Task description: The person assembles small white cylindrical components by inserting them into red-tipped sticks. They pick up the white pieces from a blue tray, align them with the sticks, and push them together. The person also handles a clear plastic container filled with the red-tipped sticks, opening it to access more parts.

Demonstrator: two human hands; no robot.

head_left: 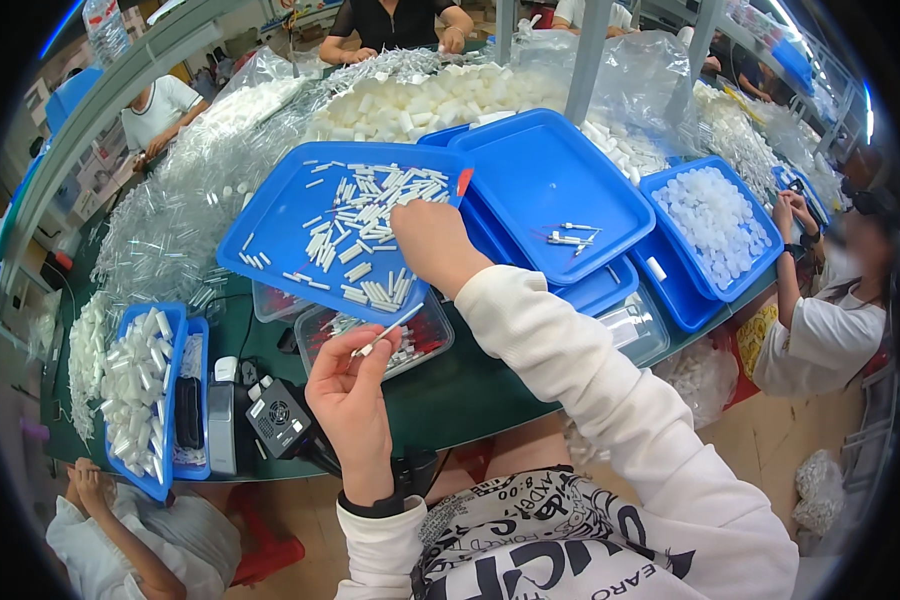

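My left hand is raised near the table's front edge, its thumb and fingers pinched on a thin white stick-like piece that points up and right. My right hand reaches over the right side of a tilted blue tray, fingers curled in among many small white tubes. Whatever its fingertips hold is hidden. Just behind my left hand, a clear plastic box contains white and red pieces, partly under the tray.
Right of the tray, stacked blue trays carry a few small parts. A blue bin of translucent white caps stands farther right. At left are a blue bin of white cylinders and a black device. Co-workers sit around the green table.
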